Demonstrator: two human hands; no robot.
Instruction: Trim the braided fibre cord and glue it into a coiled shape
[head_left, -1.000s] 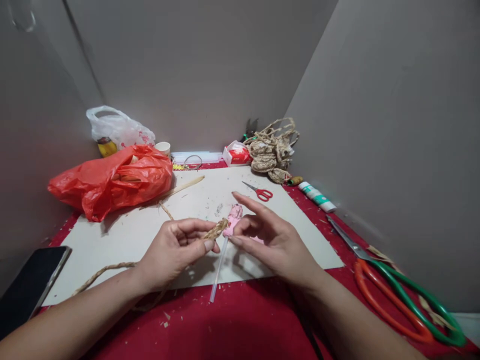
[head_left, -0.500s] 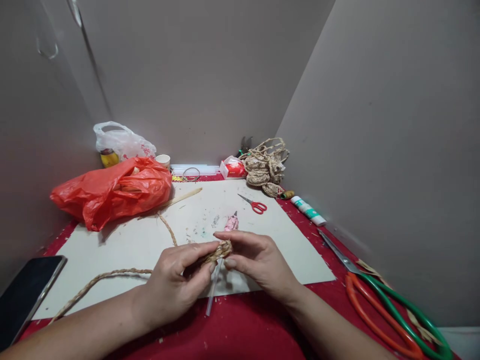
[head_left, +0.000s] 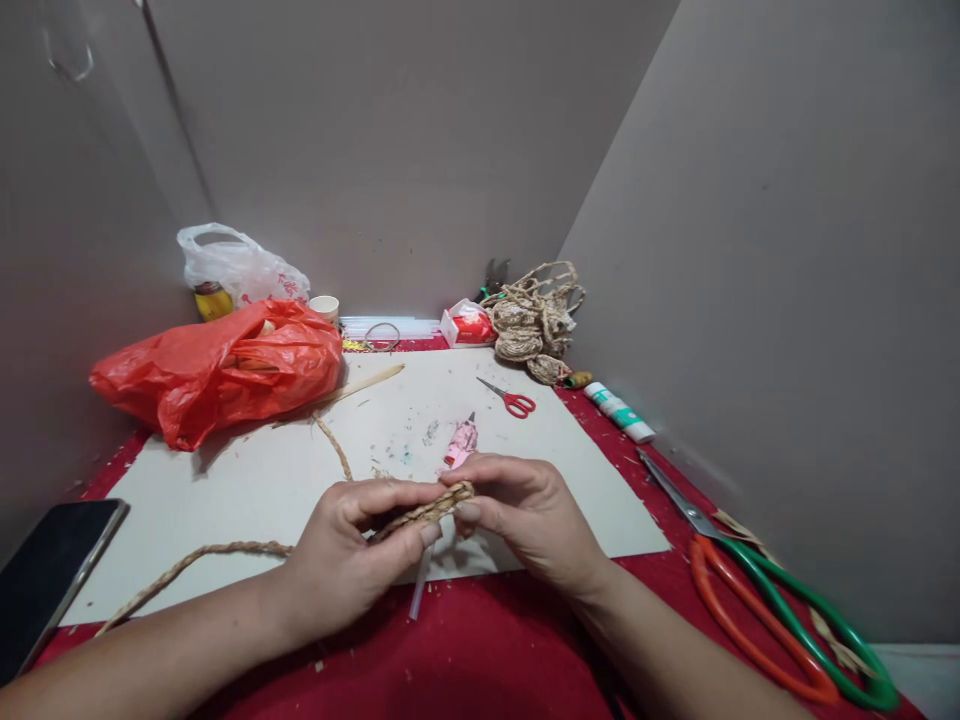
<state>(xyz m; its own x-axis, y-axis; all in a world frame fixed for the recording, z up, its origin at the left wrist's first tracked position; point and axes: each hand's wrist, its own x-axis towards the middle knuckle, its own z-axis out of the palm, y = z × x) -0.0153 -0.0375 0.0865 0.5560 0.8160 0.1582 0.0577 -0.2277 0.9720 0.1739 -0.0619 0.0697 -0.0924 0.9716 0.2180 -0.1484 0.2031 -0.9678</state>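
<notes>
Straw-coloured braided rope [head_left: 420, 512] is what you're holding, up over the near edge of the white sheet [head_left: 615, 490], a bit right of the middle. Your left hand [head_left: 352, 545] is pinching it between thumb and fingers, and your right hand [head_left: 536, 520] is pinching the end, fingertips pressing in on it. Some loose strand [head_left: 202, 555] is trailing from behind your left hand toward the sheet's near left corner. Your pink glue gun [head_left: 462, 440] is lying just beyond your right hand, its clear stick [head_left: 418, 592] poking past the near edge. Little red-handled scissors [head_left: 517, 403] are sitting by the far right corner, while the big scissors [head_left: 757, 590] are lying off the right edge on red cloth [head_left: 480, 640]. Your phone [head_left: 56, 570] is resting by the near left corner.
</notes>
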